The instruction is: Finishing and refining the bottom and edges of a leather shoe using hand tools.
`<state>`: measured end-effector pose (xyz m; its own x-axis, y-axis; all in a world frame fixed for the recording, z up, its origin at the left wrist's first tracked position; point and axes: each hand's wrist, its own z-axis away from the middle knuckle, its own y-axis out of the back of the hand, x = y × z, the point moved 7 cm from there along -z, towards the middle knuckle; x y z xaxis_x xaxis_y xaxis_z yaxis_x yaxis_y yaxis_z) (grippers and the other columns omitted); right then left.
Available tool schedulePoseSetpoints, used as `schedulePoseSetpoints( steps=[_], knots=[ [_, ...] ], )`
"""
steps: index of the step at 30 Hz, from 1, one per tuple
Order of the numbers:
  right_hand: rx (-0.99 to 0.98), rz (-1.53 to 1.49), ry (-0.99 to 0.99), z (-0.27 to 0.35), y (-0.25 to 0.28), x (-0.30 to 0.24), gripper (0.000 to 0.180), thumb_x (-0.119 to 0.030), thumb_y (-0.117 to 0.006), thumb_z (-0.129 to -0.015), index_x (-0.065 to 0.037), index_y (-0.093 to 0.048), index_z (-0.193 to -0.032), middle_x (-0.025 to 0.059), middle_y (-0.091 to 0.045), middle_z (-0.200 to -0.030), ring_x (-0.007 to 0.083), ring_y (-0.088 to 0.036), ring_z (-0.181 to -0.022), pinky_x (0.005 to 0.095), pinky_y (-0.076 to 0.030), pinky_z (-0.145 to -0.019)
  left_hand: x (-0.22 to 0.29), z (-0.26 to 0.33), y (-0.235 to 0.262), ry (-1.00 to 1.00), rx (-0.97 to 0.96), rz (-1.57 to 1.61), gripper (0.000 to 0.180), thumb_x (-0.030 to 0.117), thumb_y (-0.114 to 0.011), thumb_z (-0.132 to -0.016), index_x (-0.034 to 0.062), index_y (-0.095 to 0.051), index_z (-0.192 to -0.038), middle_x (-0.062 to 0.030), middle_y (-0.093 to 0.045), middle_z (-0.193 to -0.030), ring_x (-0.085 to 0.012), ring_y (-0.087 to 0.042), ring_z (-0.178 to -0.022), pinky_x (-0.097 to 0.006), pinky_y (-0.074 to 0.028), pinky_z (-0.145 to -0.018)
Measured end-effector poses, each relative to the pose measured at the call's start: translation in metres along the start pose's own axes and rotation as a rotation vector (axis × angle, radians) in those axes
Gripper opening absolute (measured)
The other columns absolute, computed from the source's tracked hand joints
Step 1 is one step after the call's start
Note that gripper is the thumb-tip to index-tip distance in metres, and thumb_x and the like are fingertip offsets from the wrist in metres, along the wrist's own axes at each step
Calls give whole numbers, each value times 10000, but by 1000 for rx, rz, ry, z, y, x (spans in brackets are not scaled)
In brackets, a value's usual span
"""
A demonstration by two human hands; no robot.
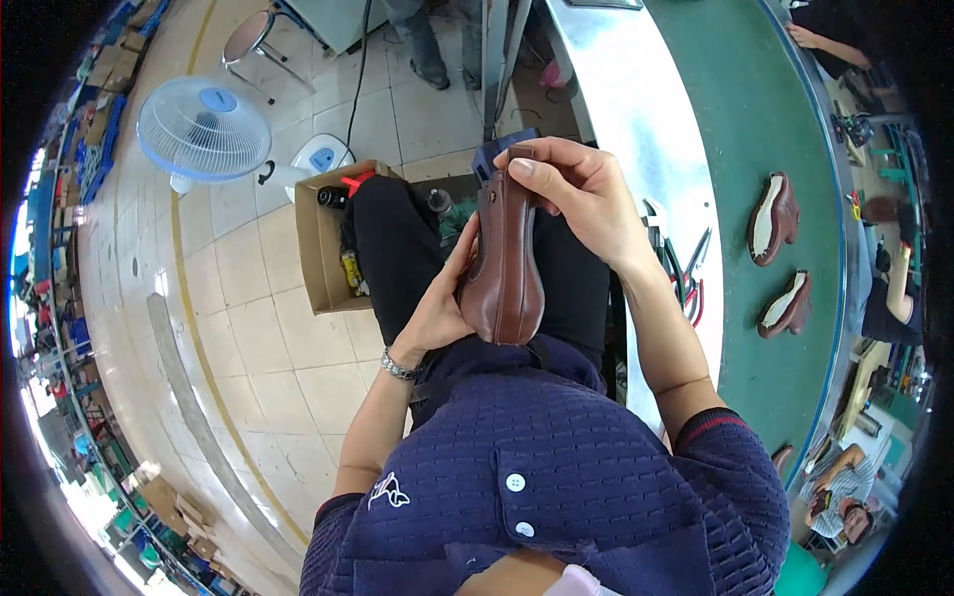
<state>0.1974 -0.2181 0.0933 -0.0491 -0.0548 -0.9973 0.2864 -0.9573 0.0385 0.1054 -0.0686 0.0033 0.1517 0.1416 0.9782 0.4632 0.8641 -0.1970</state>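
Left hand (437, 308) and right hand (581, 194) both grip brown shoe (507, 268) over lap, cardboard box (323, 248) and fan (204, 129) on the floor left, two shoes (780, 258) on green belt (755, 99) right.

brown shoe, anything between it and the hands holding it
Nothing visible. The left hand lies bare against the side of the brown shoe, and the right hand pinches its upper end directly. No cloth, tool or glove shows between skin and leather.

brown shoe (505, 268), green conveyor belt (765, 119)
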Motion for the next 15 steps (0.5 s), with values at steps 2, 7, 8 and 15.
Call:
schedulePoseSetpoints(
  steps=[2,7,8,15],
  knots=[
    [-14,-3,-12,2,-4,5,276,-220,-635,-953,8,-682,-1102,28,-693,-851,56,-611,-725,215,-488,-585,-7,4,1,48,20,85,1246,87,-881,-636,110,-47,-1562,-131,-208,-1586,-234,-262,-1447,-376,-241,-1173],
    [57,-87,-37,9,-1,19,306,-191,-608,-964,-14,-632,-1213,45,-680,-982,79,-604,-756,222,-506,-694,-22,7,6,91,18,80,1273,85,-896,-617,110,-44,-1562,-126,-206,-1586,-223,-265,-1442,-368,-243,-1171],
    [59,-86,-39,12,2,23,306,-191,-608,-964,-14,-632,-1213,45,-680,-982,79,-604,-756,222,-506,-694,-25,8,7,104,29,86,1283,83,-900,-609,111,-42,-1562,-125,-215,-1583,-217,-275,-1436,-363,-246,-1169],
    [525,802,-149,87,112,76,354,-165,-650,-898,-14,-623,-1217,201,-620,-1175,290,-599,-1089,380,-465,-935,-21,59,68,358,410,91,874,21,-878,-618,33,-450,-1380,-88,-587,-1260,-159,-568,-1146,-338,-476,-974]
  ],
)
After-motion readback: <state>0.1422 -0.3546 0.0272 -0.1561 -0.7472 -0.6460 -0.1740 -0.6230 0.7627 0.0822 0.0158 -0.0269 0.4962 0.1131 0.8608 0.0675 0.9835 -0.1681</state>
